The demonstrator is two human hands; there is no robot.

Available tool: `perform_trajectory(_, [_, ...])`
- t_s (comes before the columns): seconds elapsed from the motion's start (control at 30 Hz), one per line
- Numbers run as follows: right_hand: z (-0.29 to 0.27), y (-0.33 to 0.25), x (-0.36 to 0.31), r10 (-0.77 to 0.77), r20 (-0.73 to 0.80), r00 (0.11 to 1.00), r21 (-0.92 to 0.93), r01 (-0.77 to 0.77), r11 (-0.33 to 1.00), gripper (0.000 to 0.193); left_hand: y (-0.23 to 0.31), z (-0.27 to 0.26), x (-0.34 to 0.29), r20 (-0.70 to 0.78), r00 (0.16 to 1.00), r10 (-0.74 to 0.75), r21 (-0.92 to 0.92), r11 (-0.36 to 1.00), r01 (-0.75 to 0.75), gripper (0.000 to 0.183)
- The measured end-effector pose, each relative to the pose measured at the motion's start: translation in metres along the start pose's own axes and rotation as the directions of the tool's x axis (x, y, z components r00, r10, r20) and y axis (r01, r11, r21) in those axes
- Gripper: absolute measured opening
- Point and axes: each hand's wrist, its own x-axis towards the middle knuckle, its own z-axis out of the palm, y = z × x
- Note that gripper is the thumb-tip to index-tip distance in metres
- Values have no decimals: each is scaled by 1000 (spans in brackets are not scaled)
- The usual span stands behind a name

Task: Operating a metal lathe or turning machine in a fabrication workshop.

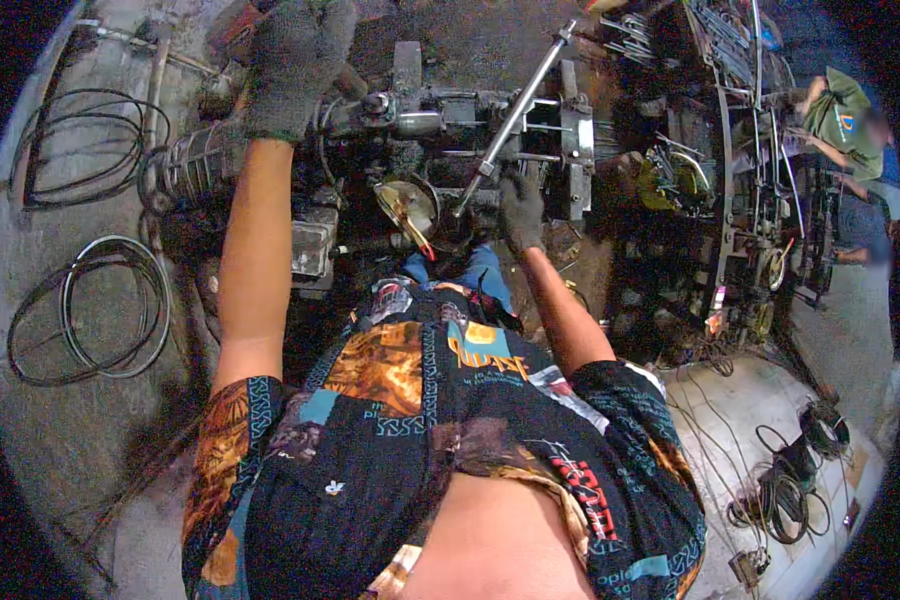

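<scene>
The silver rod (516, 119) slants across the machine (420, 123), work apparently unfinished — I cannot tell whether the left hand's (302, 70) or right hand's (522, 210) fingers grip anything.

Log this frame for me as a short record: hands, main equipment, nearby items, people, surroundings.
left hand: dark-gloved, over the machine's left part; grip unclear
right hand: dark-gloved, right of the rod's lower end; grip unclear
machine: dark metal assembly in front of the wearer
rod: long, silvery, slanting across the machine
container: round, with a red-ended stick-like tool
other person: green top, far right
left floor: coils of cable or hose
</scene>
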Motion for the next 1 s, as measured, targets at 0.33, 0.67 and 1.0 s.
perform_trajectory(0.33, [-34,-102,162,-538,-48,841,-415,473,777,36,-43,-4,10,-133,952,276,420,886,-198,26])
perform_trajectory(0.67, [7,-56,193,-713,2,701,-675,527,516,39,-6,4,-5,-207,970,130,203,975,-88,23])
perform_trajectory(1.0, [0,-69,193,-634,56,772,-707,479,521,45,-61,-12,13,235,725,647,873,188,-451,8])
